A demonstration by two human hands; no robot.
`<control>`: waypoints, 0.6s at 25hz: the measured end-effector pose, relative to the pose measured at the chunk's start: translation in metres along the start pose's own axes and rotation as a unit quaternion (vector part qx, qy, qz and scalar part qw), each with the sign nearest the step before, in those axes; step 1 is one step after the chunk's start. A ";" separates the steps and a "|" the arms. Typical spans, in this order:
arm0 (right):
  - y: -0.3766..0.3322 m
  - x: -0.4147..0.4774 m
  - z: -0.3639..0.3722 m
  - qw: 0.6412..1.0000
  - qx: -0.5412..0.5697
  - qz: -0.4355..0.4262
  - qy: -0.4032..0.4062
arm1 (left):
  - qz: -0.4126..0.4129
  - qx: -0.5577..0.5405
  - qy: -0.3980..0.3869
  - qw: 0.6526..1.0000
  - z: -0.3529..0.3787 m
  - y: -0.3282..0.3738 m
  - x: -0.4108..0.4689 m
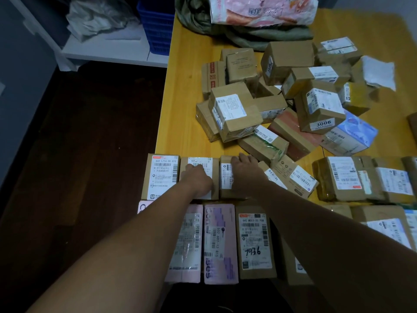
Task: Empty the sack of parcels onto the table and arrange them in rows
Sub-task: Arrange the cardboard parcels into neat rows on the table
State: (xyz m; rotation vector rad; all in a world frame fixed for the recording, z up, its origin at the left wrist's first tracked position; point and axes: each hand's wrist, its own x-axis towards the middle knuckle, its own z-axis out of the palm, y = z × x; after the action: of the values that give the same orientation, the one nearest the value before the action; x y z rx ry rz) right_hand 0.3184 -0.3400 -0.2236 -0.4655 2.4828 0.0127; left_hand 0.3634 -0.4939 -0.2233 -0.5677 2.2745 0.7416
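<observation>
Left hand (198, 178) rests on second box (191, 162), finger curl unclear. Right hand (244, 173) hooks fingers over third box (225, 175). Both boxes sit in a row by the table (187, 98) edge. Risk: a leftward shove tips end box (161, 175), already overhanging. Unsorted pile (282, 98) could slide into the row.

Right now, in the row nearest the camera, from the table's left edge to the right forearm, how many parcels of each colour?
Pink parcels: 3, one mostly hidden under the left forearm
Brown boxes: 2, one in shadow beside the right forearm
Total: 5
</observation>
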 end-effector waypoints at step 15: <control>0.069 -0.057 -0.024 0.970 0.126 0.204 0.027 | 0.050 -0.125 0.117 0.984 0.006 0.046 -0.018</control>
State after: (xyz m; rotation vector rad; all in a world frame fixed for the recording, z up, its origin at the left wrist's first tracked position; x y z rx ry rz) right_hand 0.3250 -0.2592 -0.1780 0.1580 2.5436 -0.1506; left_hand 0.3519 -0.4529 -0.1981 -0.6926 2.4569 1.0690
